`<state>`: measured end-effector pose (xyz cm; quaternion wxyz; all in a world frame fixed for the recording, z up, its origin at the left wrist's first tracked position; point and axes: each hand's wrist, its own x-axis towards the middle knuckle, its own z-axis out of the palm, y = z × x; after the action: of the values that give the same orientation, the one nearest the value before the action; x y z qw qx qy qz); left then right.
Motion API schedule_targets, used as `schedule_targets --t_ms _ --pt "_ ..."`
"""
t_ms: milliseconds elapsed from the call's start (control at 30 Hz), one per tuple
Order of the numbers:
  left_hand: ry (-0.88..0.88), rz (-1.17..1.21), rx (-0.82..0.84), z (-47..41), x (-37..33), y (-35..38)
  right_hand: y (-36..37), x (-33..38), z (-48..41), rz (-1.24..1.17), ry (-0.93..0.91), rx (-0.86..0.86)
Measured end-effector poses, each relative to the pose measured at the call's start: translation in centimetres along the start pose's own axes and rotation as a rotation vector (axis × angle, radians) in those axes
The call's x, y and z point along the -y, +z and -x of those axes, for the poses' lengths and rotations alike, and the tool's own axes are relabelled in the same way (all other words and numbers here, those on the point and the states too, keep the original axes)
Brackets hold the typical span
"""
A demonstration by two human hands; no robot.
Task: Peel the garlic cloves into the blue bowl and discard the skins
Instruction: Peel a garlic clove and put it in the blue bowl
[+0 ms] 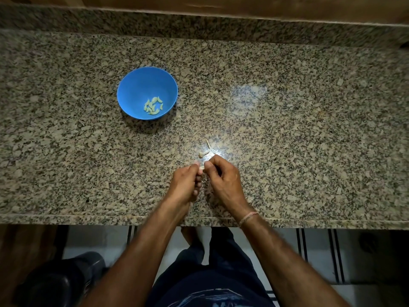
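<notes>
Both left hand (187,181) and right hand (222,176) pinch one garlic clove (201,167); blue bowl (136,85) well beyond left hand

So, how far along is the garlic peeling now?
Done: several peeled cloves lie in the blue bowl. In hand: the left hand and right hand pinch one clove between them. Left: finishing it, then discarding the bare garlic stalk lying on the granite counter.

Left hand (188,182): we curl our fingers, pinching a small pale garlic clove (201,167).
Right hand (223,178): our fingertips pinch that clove too.
Forearms (141,251): bare, converging.
</notes>
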<state>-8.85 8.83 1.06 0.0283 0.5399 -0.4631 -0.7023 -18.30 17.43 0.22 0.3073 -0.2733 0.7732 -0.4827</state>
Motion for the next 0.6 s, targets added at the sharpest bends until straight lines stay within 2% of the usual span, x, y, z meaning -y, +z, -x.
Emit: schedule_targets --t_ms 67,133,300,467,600 --pt "0.246 -0.301 -0.159 0.2 0.2 0.1 -0.1 -0.1 0.2 -0.134 0.123 0.004" --pt "0.431 -0.443 -0.236 0.5 0.3 0.3 0.0 -0.1 0.4 -0.254 0.242 -0.002" --pt "0.672 -0.722 -0.346 0.2 1.6 0.2 0.2 0.7 0.2 -0.339 0.386 -0.063" --pt "0.733 -0.721 -0.366 0.5 1.5 0.2 0.6 0.7 0.4 -0.396 0.521 -0.073" --pt "0.714 -0.592 -0.265 0.2 1.2 0.0 0.7 0.4 0.4 -0.453 0.596 -0.089"
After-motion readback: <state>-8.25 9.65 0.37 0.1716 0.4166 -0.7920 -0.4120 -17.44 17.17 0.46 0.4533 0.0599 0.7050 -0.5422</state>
